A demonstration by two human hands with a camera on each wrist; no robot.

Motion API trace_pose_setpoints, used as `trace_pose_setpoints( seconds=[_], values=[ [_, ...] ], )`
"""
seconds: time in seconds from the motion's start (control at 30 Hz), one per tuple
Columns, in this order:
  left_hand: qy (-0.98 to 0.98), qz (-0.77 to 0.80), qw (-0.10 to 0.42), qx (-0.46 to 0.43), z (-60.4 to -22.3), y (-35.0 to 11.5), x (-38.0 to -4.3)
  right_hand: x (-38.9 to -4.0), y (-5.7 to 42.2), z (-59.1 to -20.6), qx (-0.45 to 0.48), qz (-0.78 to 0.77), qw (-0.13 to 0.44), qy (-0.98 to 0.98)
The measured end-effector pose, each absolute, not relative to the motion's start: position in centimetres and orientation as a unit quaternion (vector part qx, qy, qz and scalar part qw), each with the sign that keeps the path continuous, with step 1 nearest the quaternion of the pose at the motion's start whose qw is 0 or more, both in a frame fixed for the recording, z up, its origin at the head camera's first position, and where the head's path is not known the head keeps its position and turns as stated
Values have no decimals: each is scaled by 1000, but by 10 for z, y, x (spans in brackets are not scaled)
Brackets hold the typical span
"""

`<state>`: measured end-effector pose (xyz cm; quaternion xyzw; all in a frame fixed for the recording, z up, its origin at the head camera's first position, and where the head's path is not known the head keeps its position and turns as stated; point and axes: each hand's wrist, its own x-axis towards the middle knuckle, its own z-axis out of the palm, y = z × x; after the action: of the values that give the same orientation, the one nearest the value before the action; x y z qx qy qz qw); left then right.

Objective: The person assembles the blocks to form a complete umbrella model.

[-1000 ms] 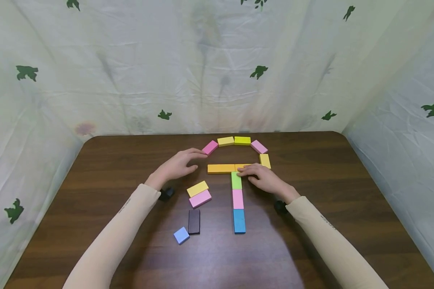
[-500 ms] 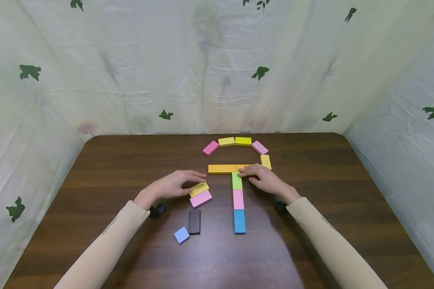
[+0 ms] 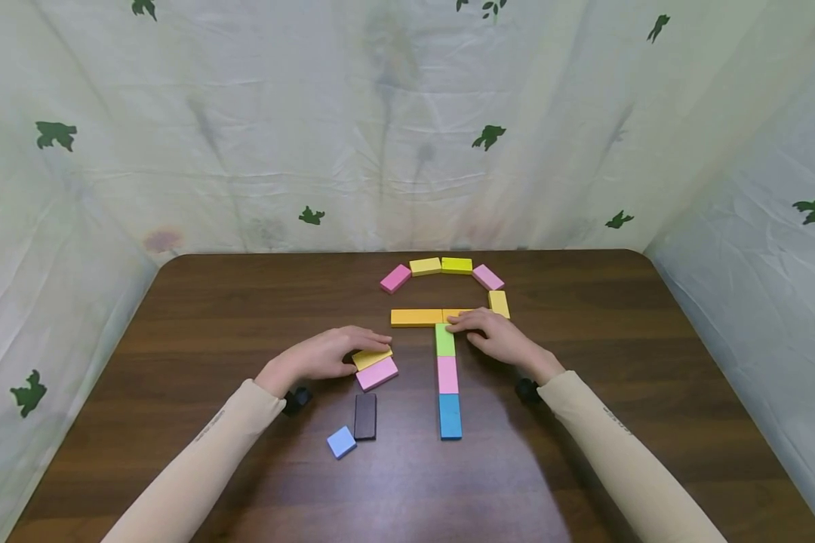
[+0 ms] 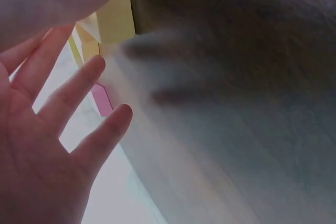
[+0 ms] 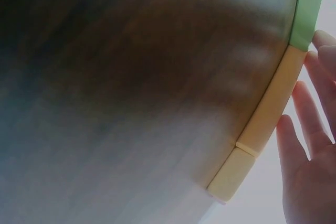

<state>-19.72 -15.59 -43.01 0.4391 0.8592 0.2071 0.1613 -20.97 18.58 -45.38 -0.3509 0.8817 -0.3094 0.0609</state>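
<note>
My left hand [image 3: 319, 354] has its thumb and index finger at opposite sides of a yellow block [image 3: 372, 359], pinching it. That block lies against a pink block [image 3: 377, 373]; in the left wrist view the thumb overlaps the yellow block [image 4: 118, 14] while the other fingers are spread. My right hand [image 3: 499, 335] rests with relaxed fingers over the right orange block [image 3: 451, 314], fingertips right where it meets the green block [image 3: 444, 341]. In the right wrist view its fingers lie along the orange block [image 5: 273, 103]. The left orange block [image 3: 416, 318] continues that row.
Below the green block run a pink block [image 3: 447, 375] and a blue block [image 3: 450, 416]. An arc of pink and yellow blocks [image 3: 456, 265] curves behind. Nearer me lie a black block [image 3: 365, 417] and a small blue block [image 3: 342, 443]. A white curtain [image 3: 407, 151] hangs beyond the table [image 3: 618, 339].
My left hand has left the arc's left pink block, come nearer to me, and taken hold of the loose yellow block. The right hand has stayed in place.
</note>
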Motion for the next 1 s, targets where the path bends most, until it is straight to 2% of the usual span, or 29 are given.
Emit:
trace_pose_setpoints(
  seconds=[0.23, 0.6, 1.0],
  values=[
    [863, 204, 163, 433, -431, -154, -198, -210, 186, -455, -352, -310, 62, 881],
    [868, 212, 133, 428, -435, -157, -201, -210, 186, -454, -354, -308, 59, 881],
    [891, 239, 86, 377, -434, -158, -210, -209, 186, -453, -354, -313, 57, 880]
  ],
)
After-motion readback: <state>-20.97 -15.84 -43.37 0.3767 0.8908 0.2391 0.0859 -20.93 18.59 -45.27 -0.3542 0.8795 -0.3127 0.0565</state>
